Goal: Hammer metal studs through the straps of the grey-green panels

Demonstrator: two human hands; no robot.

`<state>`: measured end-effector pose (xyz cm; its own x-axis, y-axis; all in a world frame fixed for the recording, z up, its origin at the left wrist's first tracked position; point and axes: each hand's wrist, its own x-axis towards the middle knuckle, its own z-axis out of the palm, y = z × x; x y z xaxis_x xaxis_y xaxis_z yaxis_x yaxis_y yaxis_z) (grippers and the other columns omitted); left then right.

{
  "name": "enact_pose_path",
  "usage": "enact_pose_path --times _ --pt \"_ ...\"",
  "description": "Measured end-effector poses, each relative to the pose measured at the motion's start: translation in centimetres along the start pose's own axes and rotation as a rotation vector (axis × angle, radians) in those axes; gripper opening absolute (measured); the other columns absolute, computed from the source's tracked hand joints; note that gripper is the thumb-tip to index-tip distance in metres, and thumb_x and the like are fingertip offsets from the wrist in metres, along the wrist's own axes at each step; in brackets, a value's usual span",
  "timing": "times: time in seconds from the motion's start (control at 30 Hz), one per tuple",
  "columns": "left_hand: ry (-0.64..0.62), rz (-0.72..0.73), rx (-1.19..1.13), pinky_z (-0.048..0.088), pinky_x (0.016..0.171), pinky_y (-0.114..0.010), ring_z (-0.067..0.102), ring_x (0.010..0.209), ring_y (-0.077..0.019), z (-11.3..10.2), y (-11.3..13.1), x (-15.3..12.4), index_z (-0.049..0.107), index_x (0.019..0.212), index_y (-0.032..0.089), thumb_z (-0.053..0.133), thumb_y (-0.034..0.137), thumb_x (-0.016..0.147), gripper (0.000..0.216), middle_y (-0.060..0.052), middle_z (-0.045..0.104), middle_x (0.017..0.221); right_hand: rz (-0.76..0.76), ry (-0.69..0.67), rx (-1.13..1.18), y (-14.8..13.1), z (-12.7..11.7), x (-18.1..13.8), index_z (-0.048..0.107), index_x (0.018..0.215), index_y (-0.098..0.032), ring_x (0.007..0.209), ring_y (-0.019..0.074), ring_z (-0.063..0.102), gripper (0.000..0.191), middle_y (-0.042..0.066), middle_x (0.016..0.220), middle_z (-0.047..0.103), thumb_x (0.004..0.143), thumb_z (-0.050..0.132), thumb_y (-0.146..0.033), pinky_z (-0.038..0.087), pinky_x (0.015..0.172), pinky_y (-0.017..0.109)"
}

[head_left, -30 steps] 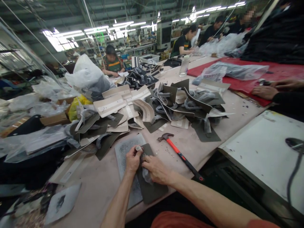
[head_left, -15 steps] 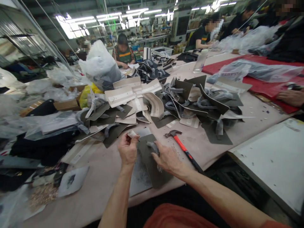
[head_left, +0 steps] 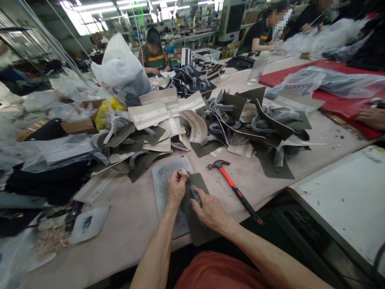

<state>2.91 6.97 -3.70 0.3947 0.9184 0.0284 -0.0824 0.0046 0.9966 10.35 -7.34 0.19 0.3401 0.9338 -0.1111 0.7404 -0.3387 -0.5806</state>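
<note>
Pinched between the thumb and fingers of my left hand (head_left: 177, 188) is a short off-white cylinder (head_left: 183, 172), just above the upper edge of a dark olive panel (head_left: 201, 233). My right hand (head_left: 212, 210) is closed around a plastic-wrapped handle (head_left: 195, 193) attached to that panel. The panel partly covers a grey, speckled board (head_left: 161, 176) and reaches past the table's front edge. To the right lies a claw hammer (head_left: 231, 182) with a red and black grip, and small bits are scattered beside it.
A heap of olive and beige panels (head_left: 192, 122) with wrapped handles spreads behind my hands. At left are plastic bags, dark cloth and a pile of small pieces (head_left: 52, 243). A white-topped surface (head_left: 345, 196) stands at right. A co-worker's hand (head_left: 371, 118) rests near red sheeting.
The olive panel has shifted, showing more of the speckled board on its left. My left hand with the cylinder has moved right, closer to the handle. The camera view has tilted slightly down.
</note>
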Motion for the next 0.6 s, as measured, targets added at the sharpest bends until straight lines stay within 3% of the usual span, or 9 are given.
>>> enact_pose_path --times 0.13,0.23,0.33,0.47,0.53,0.6 --pt "0.002 -0.034 -0.010 0.057 0.083 -0.035 0.073 0.086 -0.0214 -0.3 -1.1 -0.3 0.062 0.105 0.016 0.070 0.046 0.080 0.040 -0.009 0.076 0.094 -0.005 -0.033 0.095 0.3 -0.3 -0.1 0.050 0.134 -0.016 0.094 0.0269 0.068 0.050 0.014 0.106 0.071 0.093 0.051 -0.046 0.046 0.081 0.035" --pt "-0.020 -0.027 0.008 0.056 0.084 -0.034 0.073 0.087 -0.0213 -0.5 -1.3 -0.4 0.062 0.104 0.016 0.068 0.044 0.083 0.035 -0.008 0.075 0.094 -0.053 -0.056 0.256 1.1 -0.8 -0.2 0.046 0.138 -0.017 0.091 0.0233 0.066 0.056 0.010 0.103 0.070 0.091 0.053 -0.047 0.046 0.081 0.033" --pt "-0.048 0.011 0.080 0.055 0.086 -0.033 0.072 0.088 -0.0207 -0.5 -1.2 -0.4 0.064 0.101 0.017 0.066 0.041 0.085 0.029 -0.007 0.075 0.092 -0.033 0.086 0.362 3.0 -1.2 -0.3 0.042 0.141 -0.017 0.082 0.0186 0.062 0.056 0.006 0.096 0.066 0.094 0.048 -0.045 0.047 0.079 0.031" --pt "-0.048 0.035 0.132 0.055 0.084 -0.031 0.071 0.087 -0.0200 -0.3 -1.0 -0.6 0.065 0.099 0.018 0.065 0.039 0.085 0.025 -0.006 0.075 0.091 0.077 0.388 0.174 7.7 -2.4 -0.2 0.052 0.128 -0.014 0.085 0.0210 0.058 0.044 0.011 0.102 0.062 0.095 0.046 -0.042 0.046 0.082 0.035" --pt "-0.049 0.040 0.150 0.054 0.084 -0.031 0.071 0.087 -0.0197 -0.3 -1.0 -0.6 0.065 0.099 0.018 0.064 0.038 0.086 0.024 -0.005 0.074 0.092 0.118 0.441 -0.013 10.5 -3.2 -0.3 0.056 0.122 -0.012 0.096 0.0256 0.056 0.040 0.015 0.107 0.060 0.094 0.048 -0.040 0.045 0.087 0.038" --pt "-0.046 0.047 0.159 0.054 0.085 -0.031 0.071 0.087 -0.0194 -0.2 -1.1 -0.7 0.065 0.098 0.018 0.064 0.038 0.086 0.023 -0.005 0.074 0.092 0.172 0.403 -0.171 12.8 -3.9 -0.5 0.059 0.118 -0.011 0.100 0.0281 0.055 0.038 0.017 0.107 0.059 0.092 0.050 -0.037 0.044 0.088 0.040"
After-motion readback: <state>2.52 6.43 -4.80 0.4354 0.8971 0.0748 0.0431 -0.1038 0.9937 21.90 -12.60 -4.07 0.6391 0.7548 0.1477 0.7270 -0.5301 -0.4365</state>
